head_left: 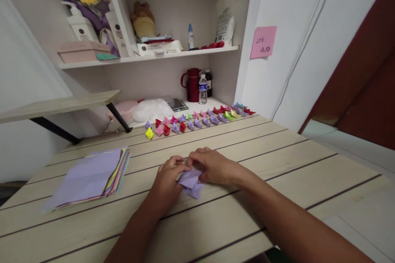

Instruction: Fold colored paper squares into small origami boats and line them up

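Note:
A small folded piece of purple paper point(191, 181) is between my two hands, low over the middle of the table. My left hand point(170, 174) grips its left side, thumb on top and fingers curled. From the right, my right hand point(213, 166) pinches the upper and right edge of the same paper. The paper has overlapping layers, with a corner pointing down toward me. Parts of the fingertips are hidden behind it. To the left lies a stack of coloured paper sheets point(89, 178), a purple one on top.
Several small folded paper boats point(191, 124) stand in rows along the table's back edge. A raised wooden stand point(61, 104) is at the back left. Behind are a red jug point(193, 85), a water bottle point(203, 89) and a shelf point(185, 53) holding bottles. The plank-patterned table point(296, 164) ends at right.

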Demonstrator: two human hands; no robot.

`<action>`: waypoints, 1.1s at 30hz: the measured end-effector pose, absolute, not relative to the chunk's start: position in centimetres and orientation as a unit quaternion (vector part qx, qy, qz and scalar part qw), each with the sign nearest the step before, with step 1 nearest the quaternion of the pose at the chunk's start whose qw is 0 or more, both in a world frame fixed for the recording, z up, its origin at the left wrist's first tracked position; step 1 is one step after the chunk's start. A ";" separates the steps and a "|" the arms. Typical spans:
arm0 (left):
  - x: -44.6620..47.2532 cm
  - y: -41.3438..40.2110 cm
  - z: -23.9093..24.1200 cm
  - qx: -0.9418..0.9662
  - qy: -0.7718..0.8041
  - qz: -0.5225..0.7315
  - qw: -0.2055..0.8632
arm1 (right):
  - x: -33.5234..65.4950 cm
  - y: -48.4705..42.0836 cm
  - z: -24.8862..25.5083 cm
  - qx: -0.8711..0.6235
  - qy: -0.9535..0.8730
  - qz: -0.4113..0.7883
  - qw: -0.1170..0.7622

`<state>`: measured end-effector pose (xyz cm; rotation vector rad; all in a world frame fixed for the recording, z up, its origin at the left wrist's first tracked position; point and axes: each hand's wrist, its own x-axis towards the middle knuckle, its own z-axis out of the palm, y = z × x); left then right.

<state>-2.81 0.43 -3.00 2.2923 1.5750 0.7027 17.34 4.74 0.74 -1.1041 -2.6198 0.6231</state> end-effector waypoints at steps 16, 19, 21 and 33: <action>-2.4 -2.9 -1.0 0.832 0.525 0.132 0.124 | 18.6 5.4 1.2 -0.387 -0.866 0.297 0.112; -3.6 -2.7 -0.5 0.826 0.524 0.160 0.133 | 18.2 4.9 1.0 -0.379 -0.873 0.296 0.085; -4.5 -2.4 0.0 0.804 0.546 0.207 0.112 | 18.1 4.7 1.0 -0.380 -0.875 0.289 0.079; -1.5 -1.9 -1.4 0.832 0.510 0.208 0.069 | 18.2 5.1 0.9 -0.383 -0.865 0.307 0.101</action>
